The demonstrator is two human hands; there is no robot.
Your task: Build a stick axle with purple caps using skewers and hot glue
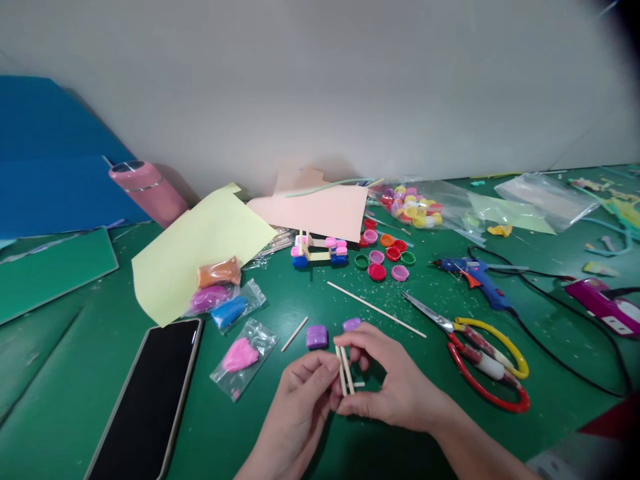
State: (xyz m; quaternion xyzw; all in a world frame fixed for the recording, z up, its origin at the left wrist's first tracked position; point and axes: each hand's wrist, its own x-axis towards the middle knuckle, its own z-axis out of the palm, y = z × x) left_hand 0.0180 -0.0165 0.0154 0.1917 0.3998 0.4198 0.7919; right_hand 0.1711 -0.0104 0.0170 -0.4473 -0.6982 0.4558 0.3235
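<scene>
Two short pale wooden sticks (345, 371) stand side by side between my hands at the lower middle, with a small crosspiece at their right. My left hand (313, 393) pinches them from the left. The fingers and thumb of my right hand (387, 377) close on their upper and lower ends. Just beyond my fingertips lie a purple block (317, 337) and a second purple piece (351, 324), partly hidden by my right hand. A loose short stick (295, 334) is to the left, a longer stick (377, 309) behind. A small pink and blue stick model (319, 251) stands farther back.
Scissors (470, 347) and a blue glue gun (473, 275) with its cable are at the right. Colored caps (377, 257) lie behind. Clay packets (241, 355), a phone (147, 400) and yellow paper (200, 247) are at the left. A pink bottle (149, 192) leans by the wall.
</scene>
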